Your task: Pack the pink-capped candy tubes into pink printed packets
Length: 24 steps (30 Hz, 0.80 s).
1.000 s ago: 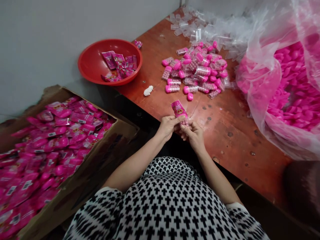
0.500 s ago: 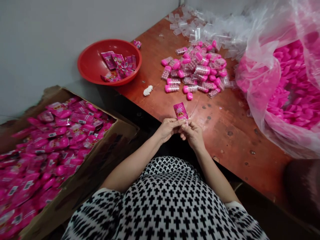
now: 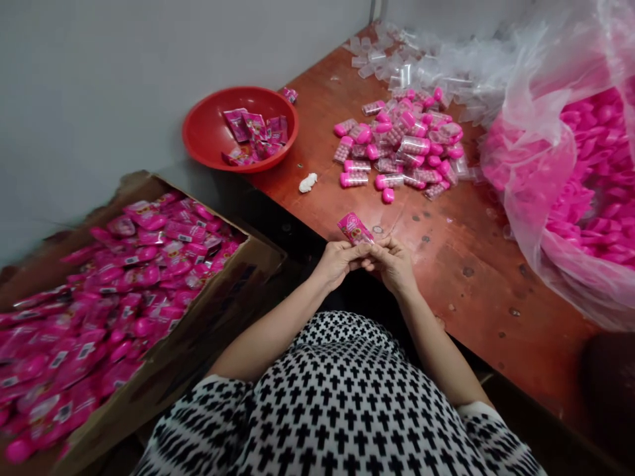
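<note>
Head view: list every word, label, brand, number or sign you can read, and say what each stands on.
No text can be read with certainty.
Packet between the left hand and right hand: pale lettering, too small to read.
Packets in the bowl: print too small and blurred.
Packets in the box: white barcode-like labels, unreadable.
Box side: dark marking, too faint to read.

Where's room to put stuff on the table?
Between the right hand and the plastic bag, the table is bare. A smaller free patch lies between the red bowl and the pink-capped tubes. Tubes and clear cups crowd the far side.
</note>
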Motion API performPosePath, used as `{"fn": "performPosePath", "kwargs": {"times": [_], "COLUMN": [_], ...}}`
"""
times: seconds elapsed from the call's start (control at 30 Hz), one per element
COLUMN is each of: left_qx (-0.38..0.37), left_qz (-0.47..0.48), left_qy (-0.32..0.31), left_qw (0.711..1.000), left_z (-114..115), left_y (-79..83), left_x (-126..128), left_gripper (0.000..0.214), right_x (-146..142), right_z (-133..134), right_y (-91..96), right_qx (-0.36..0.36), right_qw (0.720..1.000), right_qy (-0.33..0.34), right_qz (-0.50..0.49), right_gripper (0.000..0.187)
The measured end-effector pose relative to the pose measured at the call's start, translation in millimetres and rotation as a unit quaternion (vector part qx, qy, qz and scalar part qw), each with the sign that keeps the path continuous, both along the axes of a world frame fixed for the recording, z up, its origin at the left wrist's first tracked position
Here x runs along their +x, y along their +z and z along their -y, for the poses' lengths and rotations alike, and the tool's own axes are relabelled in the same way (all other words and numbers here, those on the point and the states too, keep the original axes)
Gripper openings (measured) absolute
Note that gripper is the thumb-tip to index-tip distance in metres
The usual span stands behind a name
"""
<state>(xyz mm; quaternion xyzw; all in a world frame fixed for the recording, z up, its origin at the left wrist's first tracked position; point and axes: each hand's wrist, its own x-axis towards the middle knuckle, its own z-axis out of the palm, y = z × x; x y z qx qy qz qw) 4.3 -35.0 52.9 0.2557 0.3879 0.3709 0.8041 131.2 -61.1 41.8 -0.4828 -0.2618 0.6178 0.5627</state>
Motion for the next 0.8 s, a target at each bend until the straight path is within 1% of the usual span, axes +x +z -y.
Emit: {"fn": "performPosePath", "kwargs": {"times": [0.17,0.23,0.27,0.3,0.37,0.4,0.47,0.5,0.53,0.57,0.6,0.63,0.67,0.7,0.73,0.77,0.8], "left_qx": [0.013,0.020,0.024,0.028,0.049,0.066,0.109,0.124,0.130,0.128,0.129,0.143,0.157,0.176,0.203,0.235,0.270], "left_qz": [-0.031,-0.043,-0.049,-0.054,-0.057,-0.061,-0.096,-0.141,-0.205,-0.288,-0.392,-0.509,-0.612,-0.679,-0.724,-0.753,-0.769], "left_qy": [-0.036,-0.035,-0.019,0.010,0.099,0.153,0.253,0.296,0.320,0.327,0.321,0.301,0.274,0.244,0.212,0.178,0.144], "left_qw": [0.999,0.998,0.998,0.998,0.992,0.984,0.956,0.937,0.916,0.891,0.852,0.793,0.726,0.669,0.624,0.588,0.561], "left_z": [6.8,9.7,10.2,10.1,9.3,9.0,10.1,11.5,13.6,16.1,18.4,19.9,19.9,17.4,12.0,3.4,-8.1], "left_y": [-4.6,-2.3,0.7,5.2,17.5,24.5,36.9,41.2,43.7,44.3,43.2,40.7,37.2,33.1,28.6,23.9,19.2], "left_x": [-28.9,-42.9,-50.4,-58.6,-79.5,-93.3,-129.2,-150.9,-173.9,-197.2,-219.2,-238.9,-255.0,-267.1,-275.2,-279.5,-281.0], "left_gripper": [0.038,0.038,0.039,0.040,0.043,0.044,0.047,0.048,0.050,0.051,0.052,0.052,0.054,0.055,0.053,0.050,0.049], "right_x": [-6.3,-15.8,-22.2,-29.2,-41.9,-46.1,-48.5,-46.4,-42.6,-37.4,-31.6,-25.8,-20.4,-15.9,-12.5,-10.2,-9.0], "right_z": [-13.8,-21.7,-25.8,-29.4,-34.0,-35.3,-37.6,-39.1,-41.0,-43.3,-45.8,-48.3,-50.5,-52.4,-53.8,-54.7,-55.0], "right_y": [0.7,1.5,2.8,5.1,12.0,16.0,22.8,24.7,25.4,24.6,22.5,19.1,14.9,10.3,5.6,1.2,-2.4], "right_qx": [-0.033,-0.042,-0.040,-0.034,-0.009,0.006,0.035,0.046,0.054,0.059,0.063,0.066,0.065,0.065,0.063,0.062,0.062], "right_qw": [0.990,0.981,0.977,0.972,0.963,0.960,0.957,0.957,0.956,0.952,0.947,0.940,0.933,0.927,0.923,0.920,0.915], "right_qy": [0.136,0.183,0.205,0.225,0.253,0.258,0.241,0.220,0.195,0.169,0.142,0.119,0.101,0.086,0.075,0.067,0.063], "right_qz": [0.031,0.042,0.049,0.061,0.092,0.111,0.156,0.184,0.214,0.248,0.282,0.313,0.339,0.358,0.371,0.382,0.393], "right_gripper": [0.035,0.034,0.033,0.032,0.032,0.032,0.032,0.033,0.033,0.034,0.034,0.035,0.036,0.037,0.038,0.038,0.039]}}
